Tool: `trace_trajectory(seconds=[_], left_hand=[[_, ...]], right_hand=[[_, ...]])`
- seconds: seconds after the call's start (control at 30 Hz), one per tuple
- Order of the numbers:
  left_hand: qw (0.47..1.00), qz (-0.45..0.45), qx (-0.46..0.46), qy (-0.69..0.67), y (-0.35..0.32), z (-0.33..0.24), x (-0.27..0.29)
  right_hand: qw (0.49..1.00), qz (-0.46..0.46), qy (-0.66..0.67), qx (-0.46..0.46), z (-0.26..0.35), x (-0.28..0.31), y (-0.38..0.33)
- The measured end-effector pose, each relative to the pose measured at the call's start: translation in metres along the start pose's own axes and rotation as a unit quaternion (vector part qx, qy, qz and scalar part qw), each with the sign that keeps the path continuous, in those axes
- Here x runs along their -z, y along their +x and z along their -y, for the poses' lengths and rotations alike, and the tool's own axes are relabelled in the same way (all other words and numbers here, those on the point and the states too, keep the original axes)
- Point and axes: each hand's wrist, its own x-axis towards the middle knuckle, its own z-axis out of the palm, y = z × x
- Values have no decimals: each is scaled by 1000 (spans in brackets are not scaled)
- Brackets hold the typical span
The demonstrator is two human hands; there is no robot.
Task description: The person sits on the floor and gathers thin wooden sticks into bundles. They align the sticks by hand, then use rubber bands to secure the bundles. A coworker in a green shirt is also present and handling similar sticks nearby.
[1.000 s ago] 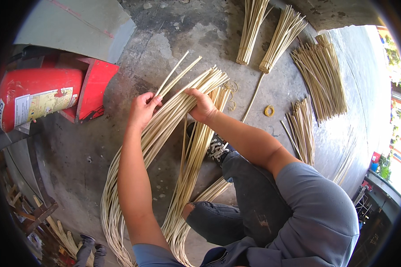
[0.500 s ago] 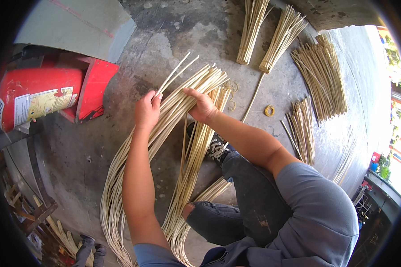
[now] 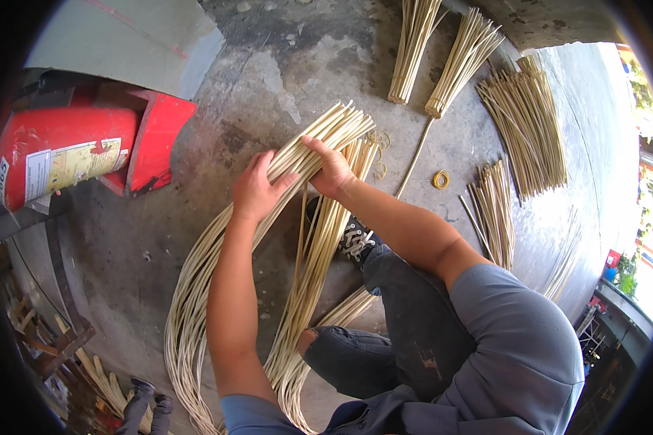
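A thick bundle of long pale rattan canes [image 3: 199, 264] curves from the lower left up to its cut ends near the middle. My left hand [image 3: 260, 187] wraps round it from the left, thumb lying across the canes. Just above, my right hand [image 3: 329, 168] grips the same bundle near its ends from the right, thumb on top. Under my right wrist a second cane bundle [image 3: 313, 250] runs down beside my shoe [image 3: 355, 239]. My fingers beneath the bundle are hidden.
Tied shorter cane bundles [image 3: 453, 69] lie on the concrete floor at the top, with a broad pile of cut canes [image 3: 526, 130] and a smaller one [image 3: 495, 217] to the right. A yellow ring of bands [image 3: 441, 180] lies between. A red cylinder [image 3: 72, 156] stands left.
My left hand held two loose canes beside the bundle; now it has moved right and closed round the bundle, and those two no longer stick out apart. My right hand stays in place.
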Motion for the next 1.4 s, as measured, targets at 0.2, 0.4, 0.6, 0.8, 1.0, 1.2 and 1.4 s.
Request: trace_trajectory(seconds=[0.2, 0.4, 0.6, 0.8, 1.0, 1.2, 1.4], left_hand=[[985, 103, 111, 85, 10, -17, 24], [971, -5, 91, 221, 22, -18, 8], [943, -110, 94, 300, 21, 33, -20], [943, -127, 82, 295, 2, 49, -33], [938, -192, 6, 290, -28, 48, -21], [979, -28, 95, -179, -78, 1, -58], [941, -21, 237, -240, -140, -9, -101]], right_hand=[[998, 56, -10, -23, -4, -15, 11], [997, 77, -19, -20, 0, -30, 36], [761, 66, -643, -51, 0, -35, 24], [116, 281, -953, -14, -17, -32, -16], [51, 293, -952, -76, 12, -61, 2], [37, 295, -948, -116, 34, -40, -9], [526, 215, -704, 426, 30, -11, -72]])
